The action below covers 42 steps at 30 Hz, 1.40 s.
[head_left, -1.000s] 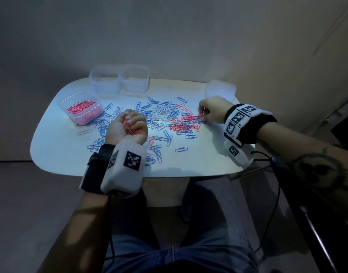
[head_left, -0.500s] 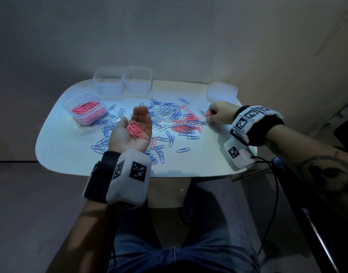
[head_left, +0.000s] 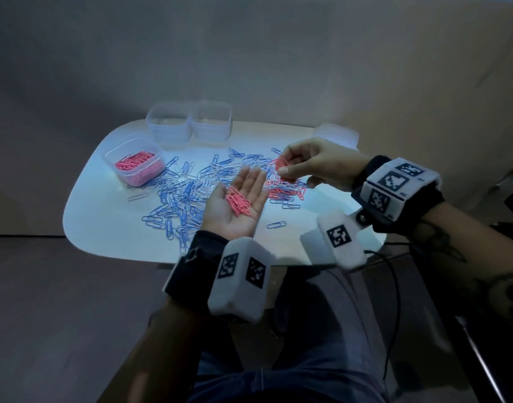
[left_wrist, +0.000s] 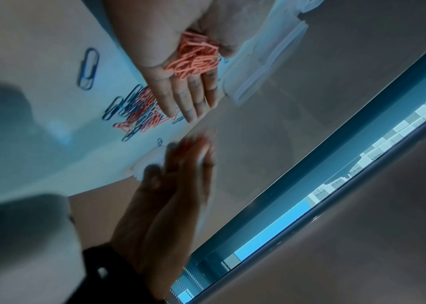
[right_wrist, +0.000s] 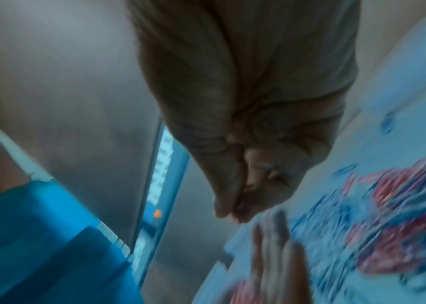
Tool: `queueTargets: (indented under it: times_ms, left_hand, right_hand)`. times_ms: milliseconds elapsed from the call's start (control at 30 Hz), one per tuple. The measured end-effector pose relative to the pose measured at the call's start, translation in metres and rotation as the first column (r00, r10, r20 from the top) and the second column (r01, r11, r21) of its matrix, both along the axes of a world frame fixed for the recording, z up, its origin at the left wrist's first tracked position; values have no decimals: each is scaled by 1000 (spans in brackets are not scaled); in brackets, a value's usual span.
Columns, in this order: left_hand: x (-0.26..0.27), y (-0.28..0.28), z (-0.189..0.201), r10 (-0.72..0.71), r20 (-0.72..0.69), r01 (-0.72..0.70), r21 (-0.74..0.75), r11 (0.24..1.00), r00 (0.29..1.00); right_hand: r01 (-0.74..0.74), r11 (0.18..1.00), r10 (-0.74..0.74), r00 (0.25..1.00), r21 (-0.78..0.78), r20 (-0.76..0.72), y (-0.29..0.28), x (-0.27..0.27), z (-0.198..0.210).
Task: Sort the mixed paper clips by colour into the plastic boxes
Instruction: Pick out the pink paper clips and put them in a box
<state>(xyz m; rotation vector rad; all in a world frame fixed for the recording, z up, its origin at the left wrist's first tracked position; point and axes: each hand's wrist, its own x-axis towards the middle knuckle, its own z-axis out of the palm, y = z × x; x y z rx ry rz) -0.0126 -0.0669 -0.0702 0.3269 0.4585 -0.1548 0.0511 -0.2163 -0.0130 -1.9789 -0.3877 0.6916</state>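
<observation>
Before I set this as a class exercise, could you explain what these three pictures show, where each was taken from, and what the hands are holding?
No machine here: a person sorts paper clips with bare hands, wearing a camera on the head and one on each wrist.

The head view looks down on a white table. On it lie mixed blue and pink clips, a plastic box of pink clips, two more clear boxes behind it and another at the far right.

The left hand lies palm up, carrying a small heap of pink clips. The right hand pinches a few more pink clips above it.

The left wrist view shows the same palm. The right wrist view is blurred.
</observation>
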Motion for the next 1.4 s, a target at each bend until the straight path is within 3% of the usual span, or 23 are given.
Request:
queueTargets:
  times_ms: [67, 167, 233, 300, 367, 400, 467, 533, 733, 900, 1067, 1233, 1300, 1400]
  left_hand:
    - [-1, -8, 2, -11, 42, 13, -33, 999, 999]
    - [-4, -9, 4, 27, 82, -18, -104, 994, 996]
    - [-6, 1, 5, 77, 97, -61, -158, 986, 992]
    - [-9, 17, 3, 106, 118, -83, -188, 979, 987]
    - [-11, 35, 0, 127, 127, -102, -187, 977, 984]
    - [-14, 43, -1, 145, 128, -121, -181, 976, 981]
    - [-18, 55, -2, 179, 123, -156, -173, 973, 976]
    - [-22, 62, -2, 202, 108, -184, -156, 970, 973]
    - [-28, 70, -1, 224, 93, -210, -138, 968, 970]
    - [-28, 67, 0, 207, 93, -196, -119, 973, 974]
    - [-27, 60, -1, 169, 79, -161, -105, 981, 982]
    - [-18, 30, -6, 59, 20, -59, 1, 998, 998]
    - [-14, 14, -4, 27, 18, -27, -8, 1000, 999]
    - [-13, -2, -1, 34, 58, -28, -99, 995, 998]
  right_hand:
    - [-73, 996, 79, 992, -60, 97, 23, -17, 2]
    - [-126, 945, 224, 922, -301, 316, 48, -29, -2]
    - [-63, 958, 193, 862, -279, 469, 53, -25, 2]
    - [59, 990, 28, 813, -130, 581, 51, -15, 9]
    - [106, 982, 6, 810, -156, 587, 47, -6, 7]
    - [65, 956, 111, 824, -287, 556, 46, -4, 1]
    - [-80, 814, 377, 826, -575, 419, 50, -5, -19]
    - [-146, 696, 496, 805, -703, 324, 55, -9, -36]
    - [-145, 753, 467, 805, -642, 366, 73, -8, -43]
    - [-182, 705, 554, 744, -686, 373, 88, -11, -44]
    - [-136, 842, 373, 846, -522, 382, 66, -7, -43]
    - [148, 971, -56, 904, -186, 424, 36, 2, -25]
    - [126, 985, -69, 917, -122, 394, 36, -6, -15]
    - [8, 977, 72, 927, -211, 368, 43, -24, -10]
